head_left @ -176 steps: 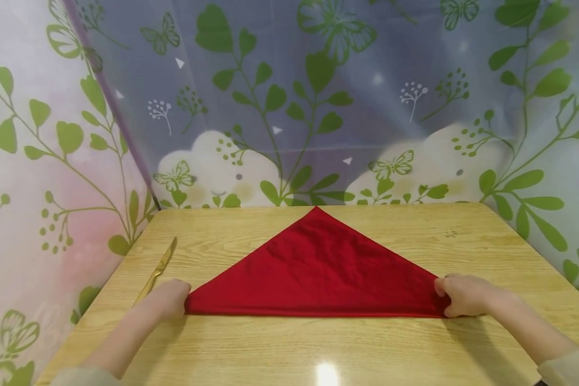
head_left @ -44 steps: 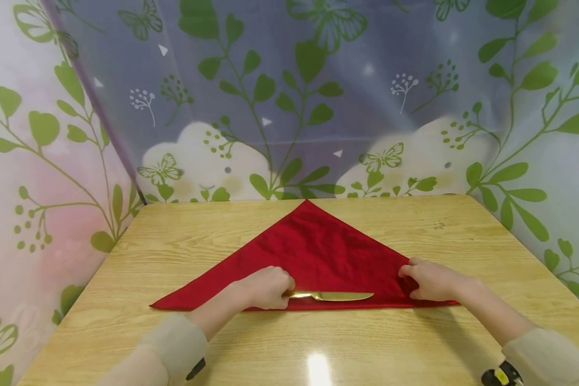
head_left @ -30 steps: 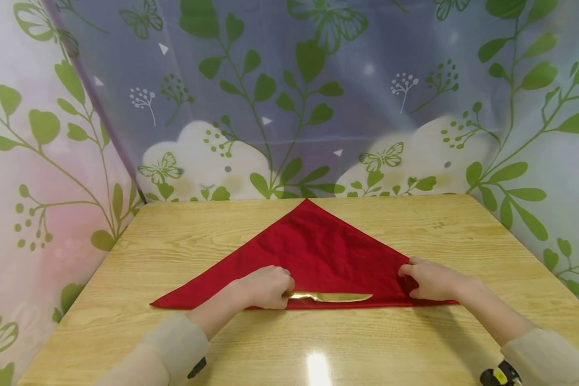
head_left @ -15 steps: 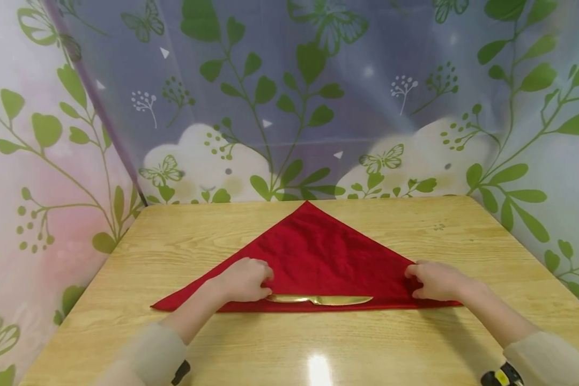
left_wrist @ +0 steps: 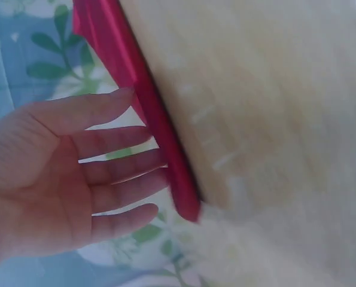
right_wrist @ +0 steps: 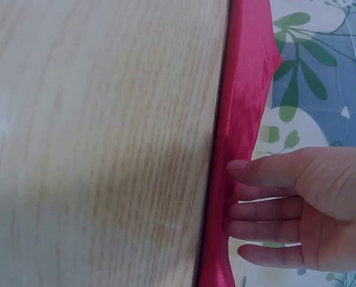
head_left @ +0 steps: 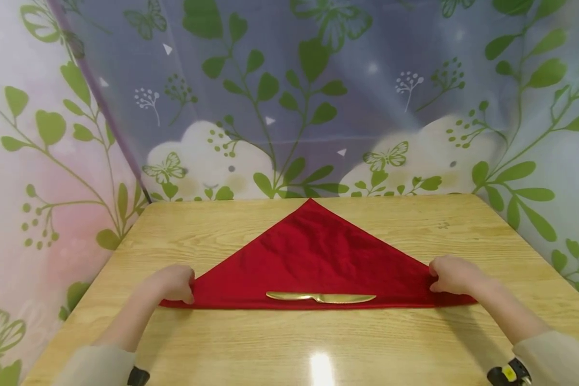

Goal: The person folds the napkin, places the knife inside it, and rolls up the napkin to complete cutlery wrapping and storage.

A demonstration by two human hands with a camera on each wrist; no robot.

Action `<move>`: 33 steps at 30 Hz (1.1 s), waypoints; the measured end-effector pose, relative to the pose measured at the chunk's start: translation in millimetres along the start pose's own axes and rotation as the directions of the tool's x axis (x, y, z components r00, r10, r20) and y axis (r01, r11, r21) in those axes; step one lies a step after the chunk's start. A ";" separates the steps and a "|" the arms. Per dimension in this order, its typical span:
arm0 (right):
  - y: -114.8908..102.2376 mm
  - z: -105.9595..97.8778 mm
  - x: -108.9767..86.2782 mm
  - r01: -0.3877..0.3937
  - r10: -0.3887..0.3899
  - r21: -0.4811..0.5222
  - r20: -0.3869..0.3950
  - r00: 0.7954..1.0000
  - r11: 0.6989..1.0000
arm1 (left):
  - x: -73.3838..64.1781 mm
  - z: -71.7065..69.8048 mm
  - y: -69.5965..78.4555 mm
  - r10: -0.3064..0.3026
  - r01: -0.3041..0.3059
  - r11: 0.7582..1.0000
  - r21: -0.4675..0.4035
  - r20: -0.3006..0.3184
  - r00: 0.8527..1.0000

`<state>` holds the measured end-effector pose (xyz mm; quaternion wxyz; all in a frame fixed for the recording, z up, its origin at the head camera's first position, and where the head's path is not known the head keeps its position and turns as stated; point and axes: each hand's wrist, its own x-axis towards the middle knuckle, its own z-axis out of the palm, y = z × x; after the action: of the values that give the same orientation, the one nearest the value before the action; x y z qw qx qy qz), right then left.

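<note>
A red cloth napkin (head_left: pixel 313 252), folded into a triangle, lies on the table with its point toward the back wall. On it, just behind the long front fold, rests a gold table knife (head_left: pixel 321 297), blade to the right. My left hand (head_left: pixel 177 283) is over the napkin's left corner; in the left wrist view its thumb and fingers (left_wrist: pixel 121 179) are loosely extended, tips at the folded edge. Over by the right corner is my right hand (head_left: pixel 453 274). The right wrist view shows its fingers (right_wrist: pixel 264 230) nearly straight, tips at the cloth.
The wood-grain table (head_left: pixel 251 348) reflects a bright light at its front. A printed curtain (head_left: pixel 246 107) with leaves and butterflies rises right behind the table's back edge, and similar patterned sheets flank both sides.
The knife, first lying on the table at left, was carried onto the napkin by my left hand, which then let go and moved left to the corner. My right hand shifted slightly right.
</note>
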<state>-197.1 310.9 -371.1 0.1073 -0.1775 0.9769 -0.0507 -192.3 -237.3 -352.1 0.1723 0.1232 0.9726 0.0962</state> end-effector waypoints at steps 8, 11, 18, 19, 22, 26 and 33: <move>0.7 0.8 -1.4 -0.008 0.008 -0.038 0.004 1.000 0.999 | -14.6 -0.9 -27.3 -0.120 0.125 0.984 -0.127 0.050 0.992; 0.7 0.8 -1.3 0.001 0.000 -0.047 0.002 1.000 0.999 | -18.7 -3.4 -33.6 -0.141 0.151 0.977 -0.152 0.071 0.987; 1.0 -0.3 -1.4 0.017 -0.017 -0.047 0.005 1.000 0.999 | -21.0 -7.2 -41.8 -0.157 0.178 0.972 -0.153 0.138 0.978; 1.2 -0.4 -1.4 0.017 -0.017 -0.046 0.008 1.000 0.999 | -21.0 -7.3 -41.6 -0.165 0.188 0.969 -0.159 0.149 0.975; 1.6 -0.7 -1.4 0.014 -0.014 -0.039 0.015 1.000 0.999 | -21.3 -7.0 -41.7 -0.175 0.207 0.960 -0.189 0.172 0.969; 2.0 -0.7 -1.3 0.014 -0.014 -0.039 0.016 1.000 0.999 | -21.1 -5.3 -42.7 -0.172 0.207 0.955 -0.214 0.169 0.970; 1.8 0.5 -0.4 0.036 -0.036 -0.042 0.001 0.999 0.998 | -21.2 -5.9 -42.8 -0.114 0.145 0.957 -0.253 0.132 0.985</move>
<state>-197.2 312.7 -371.7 0.1026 -0.1974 0.9744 -0.0322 -184.0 -284.7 -349.9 0.2494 0.0407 0.9456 0.2047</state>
